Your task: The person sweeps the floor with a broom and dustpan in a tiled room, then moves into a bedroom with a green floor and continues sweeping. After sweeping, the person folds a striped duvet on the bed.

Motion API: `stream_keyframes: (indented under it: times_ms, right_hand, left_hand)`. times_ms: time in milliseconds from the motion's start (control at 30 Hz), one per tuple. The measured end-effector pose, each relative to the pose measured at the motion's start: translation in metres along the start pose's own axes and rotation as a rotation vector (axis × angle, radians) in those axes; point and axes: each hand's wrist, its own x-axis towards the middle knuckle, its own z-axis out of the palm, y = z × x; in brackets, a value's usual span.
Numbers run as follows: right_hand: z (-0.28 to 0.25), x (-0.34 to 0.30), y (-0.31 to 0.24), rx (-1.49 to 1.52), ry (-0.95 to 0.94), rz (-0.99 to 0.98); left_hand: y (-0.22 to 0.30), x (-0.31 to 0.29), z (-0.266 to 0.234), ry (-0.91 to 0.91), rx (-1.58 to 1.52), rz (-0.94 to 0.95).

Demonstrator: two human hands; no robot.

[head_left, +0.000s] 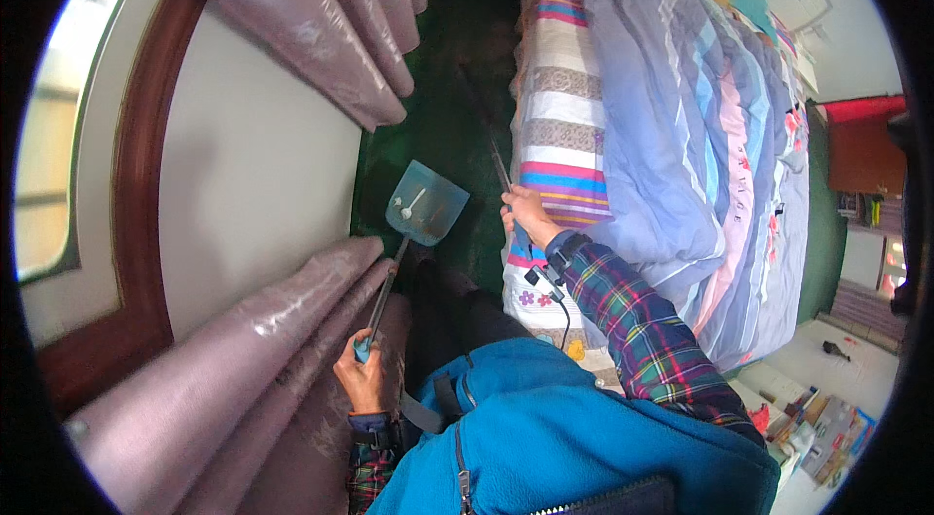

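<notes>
Dustpan handle (386,289) clamped snug in left hand (364,374), lower left; dark stick (499,161) same deal in right hand (529,214), mid-frame.

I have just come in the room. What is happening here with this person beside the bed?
The person has a dustpan in the left hand, held by its long handle, and a long dark stick in the right hand. A small white spoon-like thing and other small bits lie in the dustpan. The stick runs along the side of the bed; its far end is too dark to make out over the green floor.
</notes>
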Motion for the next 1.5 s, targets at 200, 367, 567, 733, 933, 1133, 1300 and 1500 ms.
stream_keyframes:
  times_ms: [200,367,567,733,933,1133,1300,1500]
  right_hand:
    - [0.015,0.029,-0.033,0.009,0.083,-0.081]
    - [0.037,0.068,-0.07,0.039,0.067,-0.076]
    - [0.056,0.116,-0.116,0.114,0.054,-0.041]
    - [0.045,0.162,-0.134,0.032,0.068,-0.106]
    - [0.025,0.261,-0.164,-0.067,0.117,-0.097]
    - [0.01,0.342,-0.212,-0.42,0.21,-0.199]
    - [-0.001,0.353,-0.212,-0.647,0.313,-0.217]
    - [-0.009,0.247,-0.184,-0.964,0.081,-0.417]
  left_hand:
    - [0.025,0.079,0.018,-0.076,0.046,0.129]
    - [0.04,0.136,0.038,-0.103,-0.02,0.127]
    - [0.06,0.185,0.051,-0.154,0.046,0.057]
    - [0.074,0.216,0.067,-0.127,0.094,0.259]
    - [0.089,0.241,0.081,-0.155,0.17,0.044]
    - [0.113,0.259,0.104,-0.113,0.188,-0.039]
    - [0.132,0.274,0.126,-0.143,0.081,-0.228]
    - [0.134,0.304,0.157,-0.098,0.227,-0.191]
